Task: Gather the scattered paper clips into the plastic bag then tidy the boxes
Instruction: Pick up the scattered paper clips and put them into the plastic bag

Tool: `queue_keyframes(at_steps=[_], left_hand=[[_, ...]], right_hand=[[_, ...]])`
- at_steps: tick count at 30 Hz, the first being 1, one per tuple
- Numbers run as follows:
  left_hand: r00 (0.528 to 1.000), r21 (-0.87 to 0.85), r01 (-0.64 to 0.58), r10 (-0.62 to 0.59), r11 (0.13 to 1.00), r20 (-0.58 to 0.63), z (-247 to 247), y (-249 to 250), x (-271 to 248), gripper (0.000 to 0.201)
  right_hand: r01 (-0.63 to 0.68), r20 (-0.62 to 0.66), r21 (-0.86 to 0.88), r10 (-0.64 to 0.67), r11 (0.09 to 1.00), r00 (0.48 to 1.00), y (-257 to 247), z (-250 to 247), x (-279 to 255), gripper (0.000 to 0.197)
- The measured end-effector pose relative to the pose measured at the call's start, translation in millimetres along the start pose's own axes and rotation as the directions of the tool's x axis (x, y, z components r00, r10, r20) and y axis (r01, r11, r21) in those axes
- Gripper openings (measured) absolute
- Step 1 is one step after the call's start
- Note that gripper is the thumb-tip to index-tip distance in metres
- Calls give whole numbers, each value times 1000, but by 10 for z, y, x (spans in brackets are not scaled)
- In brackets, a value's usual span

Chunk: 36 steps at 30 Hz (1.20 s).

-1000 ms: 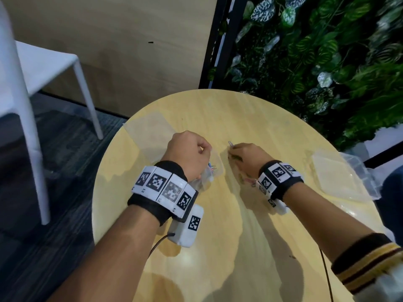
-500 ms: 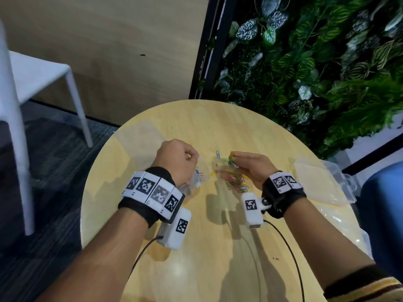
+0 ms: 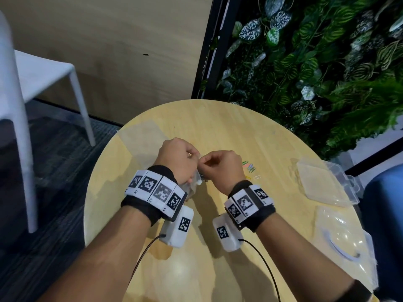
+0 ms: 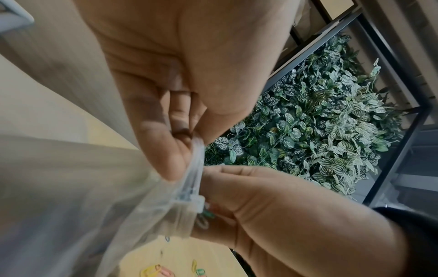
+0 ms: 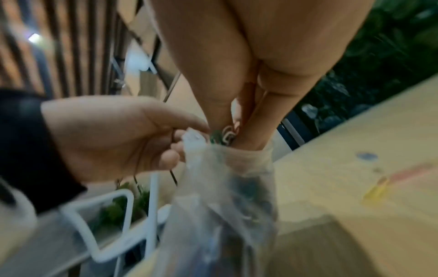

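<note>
Both hands: meeting over the middle of the head view, above the round table [image 3: 218,127], so the clips go straight in without a carry.
Left hand [image 3: 177,159]: fingers curled, pinching the rim of the plastic bag [image 3: 192,184]. My guess is it's held up off the table so the mouth stays open and the weight inside hangs down.
Bag mouth: the left wrist view shows the zip-strip edge [image 4: 189,187] squeezed between thumb and fingertips, running down the centre of the frame.
Right hand [image 3: 220,165]: fingers bunched tight on a small bundle of paper clips [image 5: 224,136], fingertips poked right into the mouth of the bag in the right wrist view. Nothing spread open on either hand.
Inside the bag: dark blurry shapes, probably clips, too smeared to say.
Loose clips [image 3: 250,167]: a few coloured ones on the wood just right of the right hand in the head view, so gathering isn't finished.
Boxes: clear plastic box [image 3: 322,182] at right edge, another clear lid-like piece [image 3: 340,240] lower right, both well apart from the hands. Looks like they're waiting for later.
</note>
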<state>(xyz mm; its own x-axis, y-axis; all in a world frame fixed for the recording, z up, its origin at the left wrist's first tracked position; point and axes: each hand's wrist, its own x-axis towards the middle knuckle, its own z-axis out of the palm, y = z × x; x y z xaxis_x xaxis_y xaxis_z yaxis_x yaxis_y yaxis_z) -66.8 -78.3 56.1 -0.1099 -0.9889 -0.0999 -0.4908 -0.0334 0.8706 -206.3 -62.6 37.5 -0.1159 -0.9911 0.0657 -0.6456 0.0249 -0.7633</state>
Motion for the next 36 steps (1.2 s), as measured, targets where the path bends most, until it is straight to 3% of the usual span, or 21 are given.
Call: queue_keyframes(at_steps=[2,4,7,9,11,14,16,18,20,22,23,25,27,29,32,36], left_hand=[[1000,-8,3,-3,1000,2,1,-3,-3,13],[1000,-6,7,-7,1000,-8,-8,-10,8,15],[1000,5,3,-3,1000,-23,-25,-18,25,19],[1000,-6,8,-8,1000,-11,-24,-5,12,18],[1000,-15,11,-11,1000,5,-14,9,-2,15],[1000,-2,0,0,1000,19,-12,18,-12,15],[1000,1,3,-3,1000,21,-33,14,-3,17],[1000,-4,7,-7,1000,1,-67,-9,7,18],[998,12,-10,11,1000,-63,-87,-35,19,21],[992,48,-30,36,998,-119,-96,-51,36,24],[991,54,-32,39,998,-128,-100,-57,41,24],[992,49,-30,35,998,-117,-106,-74,53,24],[994,43,-26,30,999,-100,-114,-80,58,23],[995,32,-22,25,999,-101,-118,-87,75,24],[994,26,-16,19,1000,-109,-117,-82,78,25],[995,40,-13,17,999,-99,-90,-64,55,26]], right_hand=[[62,28,-116,-59,991,998,-4,19,20,16],[59,122,-178,-37,982,992,-20,24,27,19],[39,197,-110,-17,993,980,-13,-17,37,40],[76,157,-110,-58,991,986,-38,-41,29,30],[130,134,-217,-102,967,986,-59,-43,35,16],[195,243,-370,-108,908,964,-113,-79,32,15],[170,377,-270,-59,948,924,-158,-191,65,16],[62,451,-93,-14,994,892,-190,-361,144,14],[43,341,-37,-27,998,940,-49,-495,330,15],[82,107,-256,-56,963,993,233,-555,592,17],[91,62,-400,-72,912,995,385,-542,712,21],[140,210,-576,-20,805,978,649,-425,873,34],[252,432,-639,67,726,900,833,-264,896,44],[315,517,-662,111,680,849,994,-207,850,50],[240,421,-738,152,630,894,1189,-400,792,50],[118,327,-721,186,682,927,1219,-594,501,36]])
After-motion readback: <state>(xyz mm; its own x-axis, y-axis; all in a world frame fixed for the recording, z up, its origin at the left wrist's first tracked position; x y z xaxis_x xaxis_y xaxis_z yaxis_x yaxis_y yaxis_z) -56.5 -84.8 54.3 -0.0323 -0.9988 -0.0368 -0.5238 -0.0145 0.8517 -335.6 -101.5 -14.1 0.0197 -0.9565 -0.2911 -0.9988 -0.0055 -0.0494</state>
